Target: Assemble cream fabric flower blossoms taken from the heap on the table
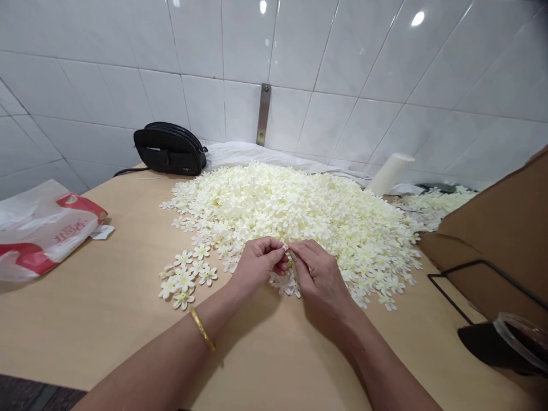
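Note:
A large heap of pale cream artificial flowers (291,200) spreads over the table in front of me. At its near edge my left hand (261,260) is closed in a pinch on a small white flower (285,247), mostly hidden by the fingertips. My right hand (319,271) meets it there, thumb and forefinger pressed together at the same flower; whether they grip the flower itself or something tiny on it I cannot make out. Left of my left wrist lies a small separate group of flowers (184,279). A gold bangle (202,328) circles my left wrist.
A black bag (171,149) stands by the tiled wall, with a red and white plastic bag (64,234) at the left. Behind the heap a white roll (389,174) leans. On the right are a cardboard box (496,222), a black metal frame (466,265) and a dark container (492,342).

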`<state>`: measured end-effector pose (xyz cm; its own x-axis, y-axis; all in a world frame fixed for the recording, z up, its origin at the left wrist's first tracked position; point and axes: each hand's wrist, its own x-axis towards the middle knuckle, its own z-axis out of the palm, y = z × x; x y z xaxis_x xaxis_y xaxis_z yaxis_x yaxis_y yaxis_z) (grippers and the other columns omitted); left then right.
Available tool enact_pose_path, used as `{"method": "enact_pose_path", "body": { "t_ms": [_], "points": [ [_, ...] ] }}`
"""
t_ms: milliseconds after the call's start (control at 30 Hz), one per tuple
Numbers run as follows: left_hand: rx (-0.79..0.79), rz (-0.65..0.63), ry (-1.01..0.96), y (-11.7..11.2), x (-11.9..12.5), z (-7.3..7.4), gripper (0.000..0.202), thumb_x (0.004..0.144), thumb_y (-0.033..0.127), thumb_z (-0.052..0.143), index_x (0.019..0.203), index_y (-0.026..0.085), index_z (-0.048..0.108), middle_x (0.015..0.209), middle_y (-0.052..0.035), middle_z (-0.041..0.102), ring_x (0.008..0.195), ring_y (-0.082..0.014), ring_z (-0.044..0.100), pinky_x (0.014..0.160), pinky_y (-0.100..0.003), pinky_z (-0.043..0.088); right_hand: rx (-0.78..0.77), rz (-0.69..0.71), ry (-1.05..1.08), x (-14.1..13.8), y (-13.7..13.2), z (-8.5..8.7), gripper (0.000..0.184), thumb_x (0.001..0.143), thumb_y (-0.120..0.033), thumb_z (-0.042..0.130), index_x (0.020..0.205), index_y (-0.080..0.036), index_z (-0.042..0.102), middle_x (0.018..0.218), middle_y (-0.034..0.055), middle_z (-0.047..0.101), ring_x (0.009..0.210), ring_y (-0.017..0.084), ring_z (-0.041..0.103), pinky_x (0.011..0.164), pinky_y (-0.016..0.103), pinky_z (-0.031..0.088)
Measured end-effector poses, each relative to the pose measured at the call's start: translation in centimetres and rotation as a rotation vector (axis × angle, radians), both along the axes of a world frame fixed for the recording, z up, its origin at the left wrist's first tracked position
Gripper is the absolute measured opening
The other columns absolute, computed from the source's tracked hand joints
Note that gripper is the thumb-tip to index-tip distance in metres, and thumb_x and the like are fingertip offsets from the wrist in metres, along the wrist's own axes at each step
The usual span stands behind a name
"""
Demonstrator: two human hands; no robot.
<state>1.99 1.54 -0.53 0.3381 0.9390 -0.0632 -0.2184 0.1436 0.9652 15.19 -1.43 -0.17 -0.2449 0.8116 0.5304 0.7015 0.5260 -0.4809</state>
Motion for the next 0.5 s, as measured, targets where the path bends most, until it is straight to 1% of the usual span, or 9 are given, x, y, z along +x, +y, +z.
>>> {"method": "enact_pose_path", "body": {
  "t_ms": [167, 300, 367, 500],
  "points": [
    [0.012, -0.029, 0.007, 0.06, 0.06, -0.10, 0.010, 0.066, 0.021, 0.056, 0.067, 0.011, 0.054, 0.057, -0.0004, 0.055, 0.048, -0.0079, 0.051, 0.051, -0.022, 0.042, -0.051, 0.000, 0.085, 0.17, 0.05, 0.00, 0.021, 0.081, -0.014, 0.038, 0.082, -0.017, 0.058, 0.080, 0.0047, 0.058, 0.076, 0.015, 0.052, 0.070, 0.028, 0.042],
    [0.085, -0.028, 0.087, -0.13, 0.13, -0.01, 0.007, 0.065, 0.018, 0.053, 0.063, 0.012, 0.053, 0.054, 0.0014, 0.052, 0.046, -0.0069, 0.048, 0.049, -0.021, 0.041, -0.076, -0.017, 0.138, 0.08, 0.12, -0.06, 0.018, 0.080, -0.017, 0.042, 0.077, -0.017, 0.059, 0.076, 0.0032, 0.059, 0.072, 0.014, 0.054, 0.067, 0.026, 0.042],
    [0.108, -0.013, 0.126, -0.20, 0.14, -0.01, 0.007, 0.065, 0.018, 0.052, 0.061, 0.013, 0.052, 0.052, 0.0022, 0.051, 0.045, -0.0065, 0.047, 0.048, -0.020, 0.040, -0.055, -0.074, 0.165, 0.12, 0.19, -0.11, 0.018, 0.080, -0.018, 0.042, 0.077, -0.018, 0.059, 0.075, 0.0031, 0.060, 0.070, 0.014, 0.054, 0.064, 0.026, 0.042],
    [0.098, 0.050, 0.156, 0.01, -0.07, -0.32, 0.007, 0.065, 0.019, 0.050, 0.061, 0.014, 0.049, 0.053, 0.0021, 0.051, 0.045, -0.0071, 0.047, 0.045, -0.019, 0.038, 0.046, -0.258, 0.239, 0.65, 0.38, -0.09, 0.015, 0.078, -0.021, 0.043, 0.076, -0.017, 0.058, 0.072, 0.0031, 0.059, 0.067, 0.015, 0.054, 0.062, 0.026, 0.041]
  ]
}}
